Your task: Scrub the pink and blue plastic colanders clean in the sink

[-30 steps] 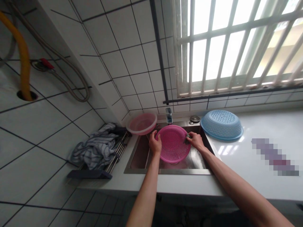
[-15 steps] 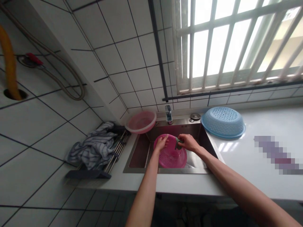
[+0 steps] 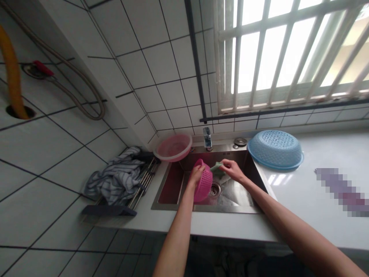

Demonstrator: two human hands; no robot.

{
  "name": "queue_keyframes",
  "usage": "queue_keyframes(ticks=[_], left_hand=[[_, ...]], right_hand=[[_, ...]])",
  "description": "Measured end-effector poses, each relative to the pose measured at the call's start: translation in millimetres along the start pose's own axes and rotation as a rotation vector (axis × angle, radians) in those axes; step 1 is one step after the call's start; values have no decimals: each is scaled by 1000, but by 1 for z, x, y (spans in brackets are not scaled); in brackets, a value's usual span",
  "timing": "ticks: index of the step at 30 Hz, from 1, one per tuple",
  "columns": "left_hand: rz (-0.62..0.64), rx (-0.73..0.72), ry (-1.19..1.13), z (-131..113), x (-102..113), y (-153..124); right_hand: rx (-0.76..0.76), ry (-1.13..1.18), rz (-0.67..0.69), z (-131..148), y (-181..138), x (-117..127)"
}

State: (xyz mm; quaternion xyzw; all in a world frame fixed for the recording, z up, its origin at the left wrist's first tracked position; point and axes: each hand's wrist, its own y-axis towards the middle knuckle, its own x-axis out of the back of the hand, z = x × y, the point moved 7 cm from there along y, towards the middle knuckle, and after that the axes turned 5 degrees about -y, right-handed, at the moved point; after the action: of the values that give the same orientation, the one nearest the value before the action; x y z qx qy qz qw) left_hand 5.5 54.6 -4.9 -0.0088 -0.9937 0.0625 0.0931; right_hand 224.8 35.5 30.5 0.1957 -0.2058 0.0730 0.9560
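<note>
A pink plastic colander (image 3: 204, 182) is tipped on its side over the steel sink (image 3: 230, 192). My left hand (image 3: 197, 173) is closed on its rim, on the left. In my right hand (image 3: 232, 169) a small green cloth (image 3: 216, 166) is pinched between fingers and thumb, its loose end close to the colander's outer wall. Whether the cloth touches the colander I cannot tell. Below them the round drain (image 3: 215, 189) shows in the sink floor.
Behind the sink stands the faucet (image 3: 207, 137), with a pink basin (image 3: 173, 147) on its left. An upturned blue basket (image 3: 275, 149) sits on the right counter (image 3: 305, 215). A striped cloth (image 3: 115, 177) lies over a rack at left. A blurred patch covers something far right.
The colander has turned from facing me to lying on its side, its outer wall now toward the right. The green cloth has moved from its inside rim to beside its outside, uncovering the drain.
</note>
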Motion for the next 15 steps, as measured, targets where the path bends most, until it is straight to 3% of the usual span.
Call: queue_keyframes(ticks=[2,4,8,12,15], left_hand=[[92,0,-5,-7,-7,-2],[144,-27,-2,-15,-12,-4],[196,-125,58,-29,-13,-9],[287,-193,51,-39,-13,-16],[332,-216,8,-40,-14,-18]], right_hand=[[-100,66,-170,-23,5,27],[-176,19,-226,-42,6,44],[-263,-281,-94,-60,2,43],[-252,-444,29,-54,-1,27],[-197,-503,-60,-39,1,35]])
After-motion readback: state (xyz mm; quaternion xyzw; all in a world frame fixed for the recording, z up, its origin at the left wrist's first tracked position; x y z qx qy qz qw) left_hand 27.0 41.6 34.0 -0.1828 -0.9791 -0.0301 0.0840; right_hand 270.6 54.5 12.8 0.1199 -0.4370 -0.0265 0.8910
